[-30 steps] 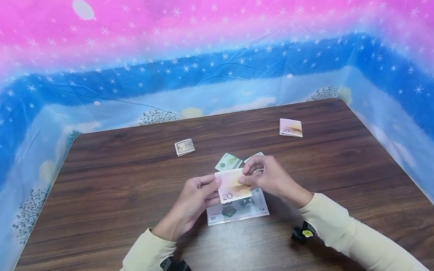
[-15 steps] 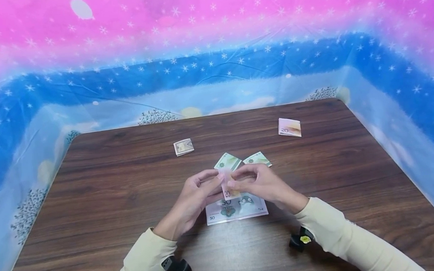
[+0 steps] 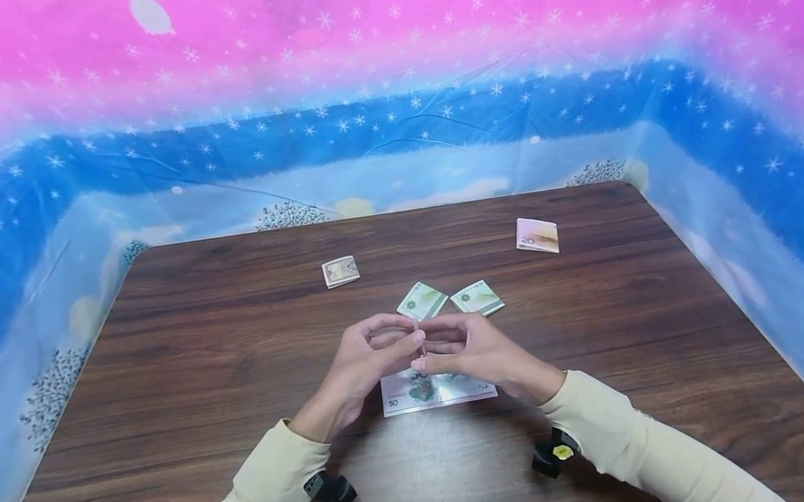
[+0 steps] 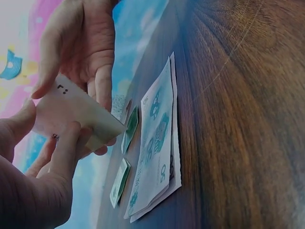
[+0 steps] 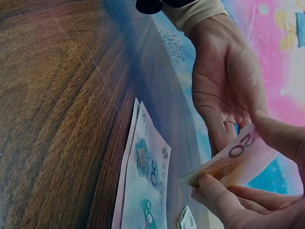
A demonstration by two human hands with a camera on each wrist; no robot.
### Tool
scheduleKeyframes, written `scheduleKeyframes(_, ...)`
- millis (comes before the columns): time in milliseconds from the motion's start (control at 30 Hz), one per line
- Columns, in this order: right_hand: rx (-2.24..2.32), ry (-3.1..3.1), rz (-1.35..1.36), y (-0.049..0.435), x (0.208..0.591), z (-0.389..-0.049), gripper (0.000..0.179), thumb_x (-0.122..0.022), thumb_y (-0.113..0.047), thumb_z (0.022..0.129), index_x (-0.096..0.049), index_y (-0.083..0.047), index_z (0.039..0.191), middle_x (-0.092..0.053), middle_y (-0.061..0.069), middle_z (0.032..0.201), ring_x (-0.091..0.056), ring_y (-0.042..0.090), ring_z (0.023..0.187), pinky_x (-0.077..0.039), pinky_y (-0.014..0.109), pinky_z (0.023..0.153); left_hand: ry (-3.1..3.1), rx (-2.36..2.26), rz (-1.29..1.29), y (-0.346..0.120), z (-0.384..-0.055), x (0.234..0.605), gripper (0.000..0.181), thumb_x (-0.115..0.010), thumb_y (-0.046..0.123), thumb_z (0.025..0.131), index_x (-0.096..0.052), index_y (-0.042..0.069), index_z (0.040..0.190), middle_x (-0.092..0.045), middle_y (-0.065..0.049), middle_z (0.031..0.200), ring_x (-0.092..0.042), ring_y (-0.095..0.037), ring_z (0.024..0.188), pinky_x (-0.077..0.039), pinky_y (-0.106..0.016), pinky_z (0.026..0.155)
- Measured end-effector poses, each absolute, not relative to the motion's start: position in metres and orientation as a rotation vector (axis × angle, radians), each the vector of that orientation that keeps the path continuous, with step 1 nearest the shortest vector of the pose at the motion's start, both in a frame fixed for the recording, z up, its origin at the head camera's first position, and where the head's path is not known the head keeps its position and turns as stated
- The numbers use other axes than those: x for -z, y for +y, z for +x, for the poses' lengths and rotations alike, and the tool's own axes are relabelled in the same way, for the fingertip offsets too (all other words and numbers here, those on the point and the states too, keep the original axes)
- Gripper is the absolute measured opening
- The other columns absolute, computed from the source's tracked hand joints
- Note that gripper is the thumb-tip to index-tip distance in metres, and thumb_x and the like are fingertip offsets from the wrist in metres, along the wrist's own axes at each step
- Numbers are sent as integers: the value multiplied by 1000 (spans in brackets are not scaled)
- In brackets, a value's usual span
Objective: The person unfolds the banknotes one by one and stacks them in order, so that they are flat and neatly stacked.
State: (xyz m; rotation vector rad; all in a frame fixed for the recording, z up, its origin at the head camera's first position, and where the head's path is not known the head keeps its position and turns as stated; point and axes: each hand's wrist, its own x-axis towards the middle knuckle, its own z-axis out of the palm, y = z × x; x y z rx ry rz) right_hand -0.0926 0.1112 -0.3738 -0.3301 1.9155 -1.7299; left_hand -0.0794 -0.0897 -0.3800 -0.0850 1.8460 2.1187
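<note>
A pink and yellow 20 banknote [image 5: 233,157] is held up between both hands. In the head view it stands almost edge-on. My left hand [image 3: 356,365] pinches one side between thumb and fingers; my right hand [image 3: 490,352] pinches the other. The note's paler back [image 4: 71,112] shows in the left wrist view. Beneath the hands a flat 50 banknote [image 3: 409,404] lies on the table, partly covered by them in the head view. Another sheet [image 4: 175,157] sticks out from under it.
Just beyond the hands lie two folded green notes, one left [image 3: 421,300] and one right [image 3: 477,298]. Farther back are a small folded brownish note [image 3: 341,272] and a folded 20 note [image 3: 537,235]. A patterned cloth [image 3: 343,141] rises behind the wooden table [image 3: 197,350].
The 20 note, earlier facing the head camera, has turned edge-on. My right hand has moved left against the left hand, leaving the right green note fully visible.
</note>
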Motion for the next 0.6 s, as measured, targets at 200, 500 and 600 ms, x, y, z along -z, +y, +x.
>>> scheduleKeyframes(200, 1750, 1892, -321, 112, 371, -93, 69, -80, -16, 88, -47, 7, 145, -56, 22, 142, -55, 35, 130, -51, 38, 102, 1843, -2122, -53, -91, -79, 381, 35, -77, 14, 91, -64, -1, 120, -71, -20, 117, -70, -23, 103, -58, -37, 93)
scheduleKeyframes(500, 1724, 1972, -283, 121, 366, -95, 50, -59, 2, 91, -51, 8, 140, -66, 22, 125, -66, 25, 107, -57, 33, 88, 1851, -2132, -66, -95, -77, 375, 36, -61, -1, 96, -58, -3, 132, -68, -24, 121, -70, -25, 99, -60, -40, 88)
scheduleKeyframes(600, 1733, 2019, -249, 125, 365, -96, 45, -59, 4, 90, -54, 8, 135, -69, 20, 116, -66, 22, 99, -56, 30, 83, 1892, -2139, -86, -97, -76, 374, 35, -62, -4, 94, -61, -2, 128, -69, -22, 116, -71, -23, 93, -61, -38, 82)
